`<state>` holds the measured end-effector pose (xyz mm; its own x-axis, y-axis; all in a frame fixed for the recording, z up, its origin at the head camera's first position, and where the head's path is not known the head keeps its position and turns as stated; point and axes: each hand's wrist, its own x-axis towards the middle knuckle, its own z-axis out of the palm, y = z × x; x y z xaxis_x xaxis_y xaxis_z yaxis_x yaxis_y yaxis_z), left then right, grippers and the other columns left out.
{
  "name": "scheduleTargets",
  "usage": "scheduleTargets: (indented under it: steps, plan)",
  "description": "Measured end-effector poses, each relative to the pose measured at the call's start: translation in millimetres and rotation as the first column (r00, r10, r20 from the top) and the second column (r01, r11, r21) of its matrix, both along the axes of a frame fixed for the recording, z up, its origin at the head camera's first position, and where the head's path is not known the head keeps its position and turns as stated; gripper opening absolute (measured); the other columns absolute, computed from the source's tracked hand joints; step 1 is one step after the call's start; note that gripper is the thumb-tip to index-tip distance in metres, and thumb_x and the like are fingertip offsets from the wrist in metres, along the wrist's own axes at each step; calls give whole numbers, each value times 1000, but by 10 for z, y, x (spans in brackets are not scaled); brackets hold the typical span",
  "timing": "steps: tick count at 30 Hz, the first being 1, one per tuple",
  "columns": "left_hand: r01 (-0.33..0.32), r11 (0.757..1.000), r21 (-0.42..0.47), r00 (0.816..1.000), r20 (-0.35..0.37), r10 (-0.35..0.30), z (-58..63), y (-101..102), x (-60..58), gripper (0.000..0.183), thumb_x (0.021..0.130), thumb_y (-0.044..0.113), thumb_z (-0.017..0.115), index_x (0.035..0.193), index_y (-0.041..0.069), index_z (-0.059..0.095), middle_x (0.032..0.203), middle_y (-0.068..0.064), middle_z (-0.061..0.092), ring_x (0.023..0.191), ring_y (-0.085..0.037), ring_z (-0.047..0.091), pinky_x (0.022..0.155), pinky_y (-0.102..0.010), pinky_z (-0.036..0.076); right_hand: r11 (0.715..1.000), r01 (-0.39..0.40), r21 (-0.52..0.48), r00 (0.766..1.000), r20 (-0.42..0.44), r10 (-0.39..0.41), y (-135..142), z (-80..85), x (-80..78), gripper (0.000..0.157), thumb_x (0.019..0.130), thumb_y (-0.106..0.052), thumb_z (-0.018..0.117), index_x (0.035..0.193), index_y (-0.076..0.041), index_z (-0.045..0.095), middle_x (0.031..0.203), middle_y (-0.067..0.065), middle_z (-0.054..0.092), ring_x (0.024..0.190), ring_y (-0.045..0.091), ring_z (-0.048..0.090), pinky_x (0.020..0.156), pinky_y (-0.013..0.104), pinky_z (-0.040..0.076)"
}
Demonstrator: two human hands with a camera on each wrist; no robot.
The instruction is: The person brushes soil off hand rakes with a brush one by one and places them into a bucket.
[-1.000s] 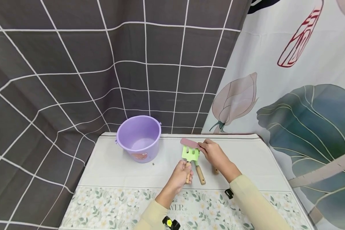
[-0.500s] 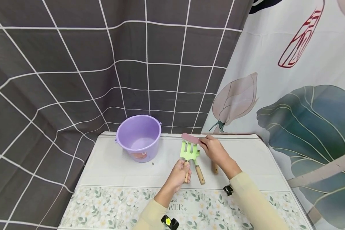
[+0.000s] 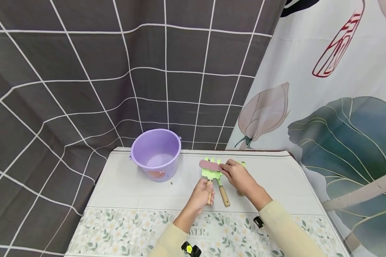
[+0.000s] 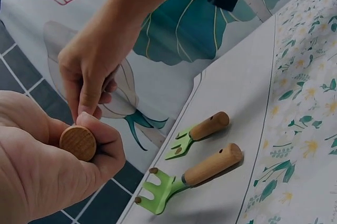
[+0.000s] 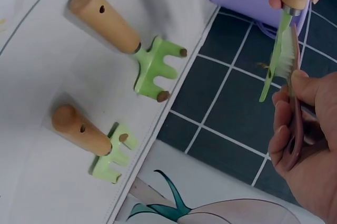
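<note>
My left hand [image 3: 199, 194] grips the wooden handle of a small green garden fork [image 5: 276, 58], which is raised above the table. My right hand [image 3: 239, 176] holds a pink brush [image 3: 209, 165] by its handle. In the right wrist view its white bristles [image 5: 286, 55] press against the flat of the fork's head, and a brown bit clings to the other side. Two more green hand tools with wooden handles lie on the table: a pronged rake [image 5: 152, 71] and a smaller one [image 5: 113, 153], both with brown lumps at their prongs.
A purple bucket [image 3: 172, 170] stands at the back of the table, left of the hands. One brown crumb [image 3: 172, 183] lies on the white cloth [image 3: 125, 189] in front of it. A dark checked curtain [image 3: 186, 85] hangs behind the table's far edge.
The brush first moved up towards the fork's tips, then came back down across the prongs. My left hand keeps the fork nearly in place.
</note>
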<state>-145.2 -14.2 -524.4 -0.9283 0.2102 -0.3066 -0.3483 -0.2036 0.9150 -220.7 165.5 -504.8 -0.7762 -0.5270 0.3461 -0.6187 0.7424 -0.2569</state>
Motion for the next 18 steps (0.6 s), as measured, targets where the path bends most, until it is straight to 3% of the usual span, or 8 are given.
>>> scheduleTargets:
  steps: [7, 18]
  plan:
    - [-22, 999, -35, 1000, 1, 22, -23, 53, 34, 18, 111, 13, 40, 123, 0, 41, 87, -3, 51, 66, -11, 48, 52, -17, 47, 998, 53, 22, 998, -46, -52, -10, -41, -83, 20, 94, -8, 75, 112, 0, 77, 90, 8, 63, 70, 13, 59, 57, 26, 55]
    - [9, 1000, -22, 1000, 12, -9, -55, 72, 46, 22, 111, 12, 38, 130, 0, 40, 89, -3, 49, 66, -10, 47, 52, -16, 46, 987, 160, 18, 987, 18, -160, 70, -85, -279, 23, 99, -12, 69, 116, 3, 75, 95, 13, 65, 79, 23, 66, 66, 35, 60]
